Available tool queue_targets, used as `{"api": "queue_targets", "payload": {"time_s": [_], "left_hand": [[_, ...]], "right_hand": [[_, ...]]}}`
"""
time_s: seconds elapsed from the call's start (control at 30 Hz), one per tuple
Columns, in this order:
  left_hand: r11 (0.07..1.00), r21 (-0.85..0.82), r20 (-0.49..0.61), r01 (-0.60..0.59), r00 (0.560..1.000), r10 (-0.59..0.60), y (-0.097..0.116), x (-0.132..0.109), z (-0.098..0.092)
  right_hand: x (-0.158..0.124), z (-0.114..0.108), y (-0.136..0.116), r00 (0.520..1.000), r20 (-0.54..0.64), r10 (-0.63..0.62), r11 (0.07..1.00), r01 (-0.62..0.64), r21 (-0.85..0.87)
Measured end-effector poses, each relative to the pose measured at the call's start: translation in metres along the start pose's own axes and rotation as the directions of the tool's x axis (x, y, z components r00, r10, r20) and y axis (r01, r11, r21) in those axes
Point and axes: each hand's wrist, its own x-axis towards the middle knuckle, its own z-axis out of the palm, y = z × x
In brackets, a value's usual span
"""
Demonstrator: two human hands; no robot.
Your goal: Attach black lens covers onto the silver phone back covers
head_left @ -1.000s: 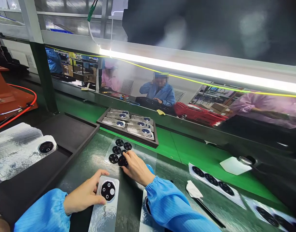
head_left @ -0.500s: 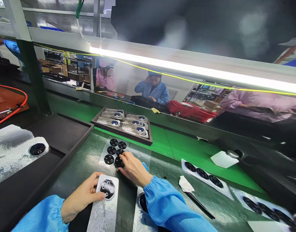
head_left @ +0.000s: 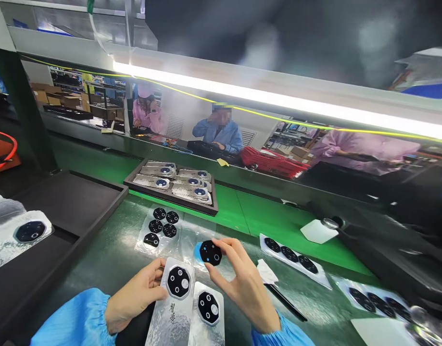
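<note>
Two fingers of our right hand (head_left: 244,286) pinch the lens disc (head_left: 210,253); slackening could drop it onto the cover (head_left: 172,312) our left hand (head_left: 134,295) clamps.

- Right hand (head_left: 242,283) pinches a black lens disc (head_left: 210,253) above the green bench (head_left: 112,254).
- Left hand (head_left: 136,295) steadies a silver phone cover (head_left: 172,312) — near edge.

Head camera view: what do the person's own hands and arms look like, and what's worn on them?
Both arms wear bright blue sleeves, the left sleeve and right sleeve ending in gathered elastic cuffs. The left hand and right hand are bare: no gloves, rings or watch visible.
</note>
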Motion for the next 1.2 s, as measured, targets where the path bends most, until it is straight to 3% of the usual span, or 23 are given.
{"api": "queue_targets", "payload": {"time_s": [0.13,0.3,0.73,1.2], "left_hand": [[1.000,0.022,0.007,0.010,1.000,-0.010,0.001,0.022,0.007],[0.999,0.012,-0.016,0.037,0.999,-0.037,-0.001,0.035,0.006],[0.993,-0.010,-0.030,0.119,0.992,-0.119,-0.001,0.040,0.003],[0.988,-0.013,-0.033,0.154,0.987,-0.155,0.000,0.040,0.003]], "right_hand": [[-0.019,-0.009,0.002,0.997,-0.035,0.067,0.997,-0.065,0.046],[-0.032,-0.005,0.010,0.990,0.045,0.135,0.979,-0.140,0.145],[-0.046,0.003,0.023,0.968,0.129,0.218,0.963,-0.234,0.131],[-0.049,0.006,0.023,0.968,0.145,0.207,0.970,-0.223,0.099]]}}
